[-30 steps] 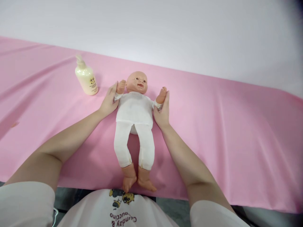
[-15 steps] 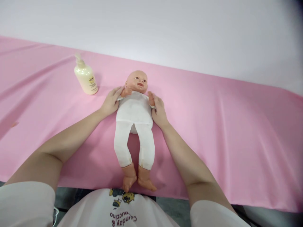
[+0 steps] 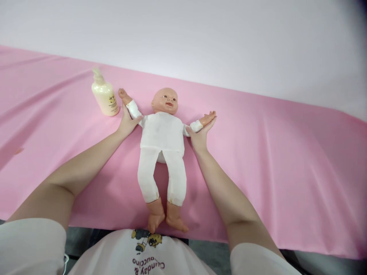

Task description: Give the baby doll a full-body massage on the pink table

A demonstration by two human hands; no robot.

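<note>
A baby doll (image 3: pixel 162 131) in a white top and trousers lies face up, its bare feet toward me and both arms spread out sideways. My left hand (image 3: pixel 127 123) is around the doll's arm on the left, thumb near the shoulder and the fingers mostly hidden behind the sleeve. On the other side, my right hand (image 3: pixel 200 138) holds the doll's other arm from below. Its thumb rests on the upper sleeve, and its fingers reach under the doll's forearm and small hand.
A cream-coloured pump bottle (image 3: pixel 105 98) stands just beyond my left hand, close to the doll's raised fist. Pink cloth (image 3: pixel 235 164) with soft folds covers the table. Behind its far edge rises a plain white surface (image 3: pixel 200 38).
Both hands have moved outward, taking the doll's arms from its chest and sides to a spread position. The doll's trunk and legs stay nearly in place.
</note>
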